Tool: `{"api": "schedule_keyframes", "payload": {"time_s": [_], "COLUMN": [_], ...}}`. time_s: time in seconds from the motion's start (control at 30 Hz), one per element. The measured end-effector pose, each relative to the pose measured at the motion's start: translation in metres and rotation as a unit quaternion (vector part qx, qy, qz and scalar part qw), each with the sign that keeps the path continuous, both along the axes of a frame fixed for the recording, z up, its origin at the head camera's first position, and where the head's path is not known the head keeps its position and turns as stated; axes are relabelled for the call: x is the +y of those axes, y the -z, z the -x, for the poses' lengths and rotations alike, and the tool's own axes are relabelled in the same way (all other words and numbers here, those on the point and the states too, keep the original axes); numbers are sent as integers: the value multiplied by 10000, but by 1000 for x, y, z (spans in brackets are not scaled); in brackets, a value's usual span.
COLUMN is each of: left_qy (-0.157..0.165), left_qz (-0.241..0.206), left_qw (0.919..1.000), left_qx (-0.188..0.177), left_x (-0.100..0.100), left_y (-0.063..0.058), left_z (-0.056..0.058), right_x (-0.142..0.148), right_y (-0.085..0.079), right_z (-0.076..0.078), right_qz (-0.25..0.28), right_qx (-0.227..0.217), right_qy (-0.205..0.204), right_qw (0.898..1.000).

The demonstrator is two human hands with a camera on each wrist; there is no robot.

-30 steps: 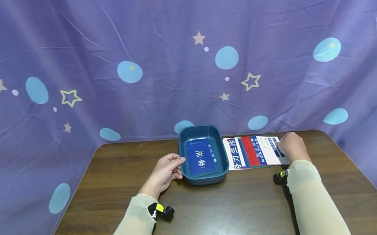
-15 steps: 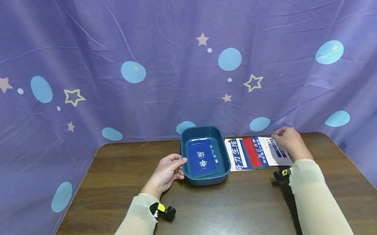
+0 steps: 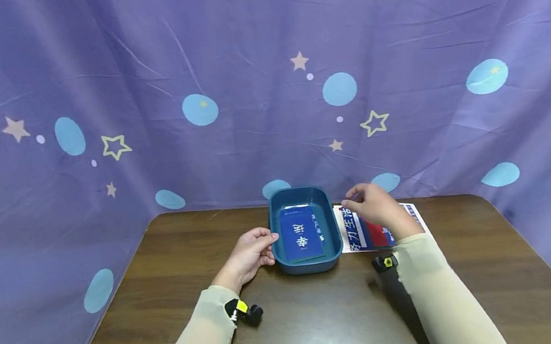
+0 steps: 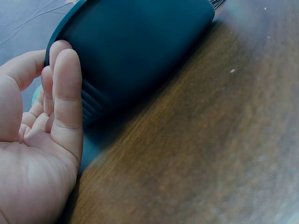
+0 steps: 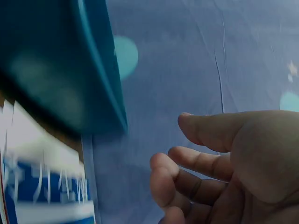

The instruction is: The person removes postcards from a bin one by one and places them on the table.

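Observation:
A deep dark-teal plastic tray (image 3: 335, 228) stands near the back of the table. Inside it lie a blue card (image 3: 302, 241) with white characters and part of another beneath it. My left hand (image 3: 250, 256) pinches the tray's left rim, thumb over the edge and fingers against the outer wall (image 4: 135, 51). My right hand (image 3: 376, 208) hovers above a row of overlapping printed cards (image 3: 350, 235) just right of the tray. In the right wrist view its thumb and loosely bent fingers (image 5: 163, 186) stand apart with nothing between them. This hand hides part of the row.
Behind the wooden table (image 3: 305, 319) hangs a purple cloth (image 3: 239, 54) printed with stars and blue ovals, close to the tray's far side. A second stretch of cloth runs along the left. Each wrist carries a small black camera (image 3: 255, 314).
My right hand has left the right end of the card row and moved leftward over the cards toward the tray. The left hand keeps its hold on the rim. The view has shifted slightly.

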State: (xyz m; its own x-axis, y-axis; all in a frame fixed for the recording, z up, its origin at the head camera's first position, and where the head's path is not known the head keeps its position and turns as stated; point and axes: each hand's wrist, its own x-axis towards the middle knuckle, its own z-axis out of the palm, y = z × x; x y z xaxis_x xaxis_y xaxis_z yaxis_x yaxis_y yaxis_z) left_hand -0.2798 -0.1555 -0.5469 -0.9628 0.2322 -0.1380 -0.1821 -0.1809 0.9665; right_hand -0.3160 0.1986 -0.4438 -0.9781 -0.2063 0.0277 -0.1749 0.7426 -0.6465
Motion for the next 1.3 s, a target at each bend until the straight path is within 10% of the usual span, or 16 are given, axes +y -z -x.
{"api": "schedule_keyframes", "payload": {"time_s": [0.37, 0.67, 0.97, 1.3], "left_qy": [27, 51, 43, 28], "left_qz": [-3, -8, -50, -13], "left_qw": [10000, 10000, 10000, 10000], "left_qx": [49, 14, -19, -24], "left_x": [2, 3, 5, 4], "left_y": [5, 2, 1, 0], "left_z": [3, 1, -1, -1], "right_x": [-71, -120, -139, -148], "right_y": [-26, -11, 9, 17], "right_z": [24, 55, 55, 49], "right_qz": [-71, -1527, -2838, -2720], "right_qx": [-690, -1440, -1351, -1608], "right_qy": [-664, -719, -512, -261], "right_qw": [9954, 9751, 9480, 9484]}}
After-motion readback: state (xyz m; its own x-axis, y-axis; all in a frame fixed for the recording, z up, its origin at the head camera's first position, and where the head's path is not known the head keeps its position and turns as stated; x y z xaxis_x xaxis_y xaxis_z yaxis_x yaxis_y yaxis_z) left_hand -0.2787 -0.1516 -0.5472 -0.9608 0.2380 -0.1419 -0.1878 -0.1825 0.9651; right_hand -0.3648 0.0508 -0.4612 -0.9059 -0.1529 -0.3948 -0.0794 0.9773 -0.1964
